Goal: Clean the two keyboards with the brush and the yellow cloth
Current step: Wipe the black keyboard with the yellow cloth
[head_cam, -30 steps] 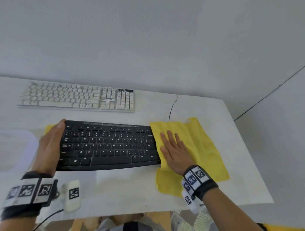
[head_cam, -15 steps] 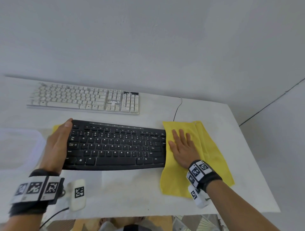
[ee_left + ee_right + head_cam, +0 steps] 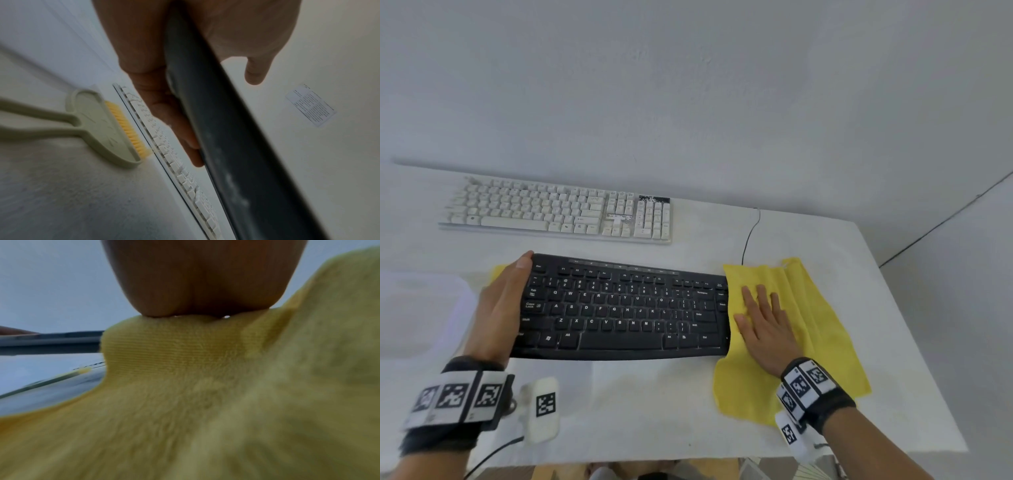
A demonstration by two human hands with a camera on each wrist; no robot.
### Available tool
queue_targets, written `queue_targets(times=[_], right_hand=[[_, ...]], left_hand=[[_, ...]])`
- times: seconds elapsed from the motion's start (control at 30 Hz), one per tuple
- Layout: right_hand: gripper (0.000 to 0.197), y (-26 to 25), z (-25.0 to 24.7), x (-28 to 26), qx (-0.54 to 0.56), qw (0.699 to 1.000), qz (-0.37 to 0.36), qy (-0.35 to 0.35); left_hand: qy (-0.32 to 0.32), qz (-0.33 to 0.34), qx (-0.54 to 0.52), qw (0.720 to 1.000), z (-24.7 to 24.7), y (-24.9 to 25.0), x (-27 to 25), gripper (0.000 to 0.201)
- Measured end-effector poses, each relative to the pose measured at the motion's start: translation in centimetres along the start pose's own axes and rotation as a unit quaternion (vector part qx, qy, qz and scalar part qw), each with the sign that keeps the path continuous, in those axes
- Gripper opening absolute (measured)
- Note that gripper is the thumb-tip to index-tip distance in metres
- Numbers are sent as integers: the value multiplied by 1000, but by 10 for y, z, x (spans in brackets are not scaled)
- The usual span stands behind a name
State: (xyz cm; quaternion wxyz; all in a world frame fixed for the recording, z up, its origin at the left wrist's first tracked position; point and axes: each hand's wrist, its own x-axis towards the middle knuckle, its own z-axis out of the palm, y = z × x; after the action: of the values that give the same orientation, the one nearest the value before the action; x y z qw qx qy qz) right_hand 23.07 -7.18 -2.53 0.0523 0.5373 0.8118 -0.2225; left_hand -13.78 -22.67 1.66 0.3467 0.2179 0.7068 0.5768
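Observation:
A black keyboard (image 3: pixel 619 308) lies across the middle of the white table. My left hand (image 3: pixel 505 301) grips its left end, thumb on top and fingers under the edge (image 3: pixel 164 105). The yellow cloth (image 3: pixel 815 308) is draped over the keyboard's right end and the table. My right hand (image 3: pixel 763 318) presses flat on it with straight fingers. A white keyboard (image 3: pixel 558 212) sits at the back by the wall. The brush (image 3: pixel 127 128), with yellow bristles, lies left of the white keyboard (image 3: pixel 174 162) and shows only in the left wrist view.
A pale green dustpan (image 3: pixel 96 116) lies with the brush. A translucent container (image 3: pixel 414 308) stands at the table's left. A black cable (image 3: pixel 750 236) runs off the back edge. A yellow corner (image 3: pixel 498 272) shows behind my left hand. The table's (image 3: pixel 654 411) front edge is near my wrists.
My right hand has slid the cloth to the right, uncovering more of the black keyboard's right end and bunching the cloth into folds. The left hand has kept its grip.

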Motion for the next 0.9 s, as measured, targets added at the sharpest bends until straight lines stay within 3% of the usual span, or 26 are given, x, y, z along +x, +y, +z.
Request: queue_targets(times=[0.2, 0.4, 0.6, 0.9], right_hand=[[52, 18, -2, -9, -11, 1000, -26, -9], [75, 21, -1, 24, -8, 1000, 0, 2], [68, 12, 1, -15, -14, 999, -45, 2], [66, 9, -5, 24, -24, 999, -5, 20]], left_hand=[[-4, -3, 3, 1000, -1, -2, 3, 60], [-8, 9, 12, 1000, -5, -8, 8, 63], [-4, -3, 8, 1000, -3, -6, 10, 59], [8, -11, 1, 1000, -5, -11, 15, 68]])
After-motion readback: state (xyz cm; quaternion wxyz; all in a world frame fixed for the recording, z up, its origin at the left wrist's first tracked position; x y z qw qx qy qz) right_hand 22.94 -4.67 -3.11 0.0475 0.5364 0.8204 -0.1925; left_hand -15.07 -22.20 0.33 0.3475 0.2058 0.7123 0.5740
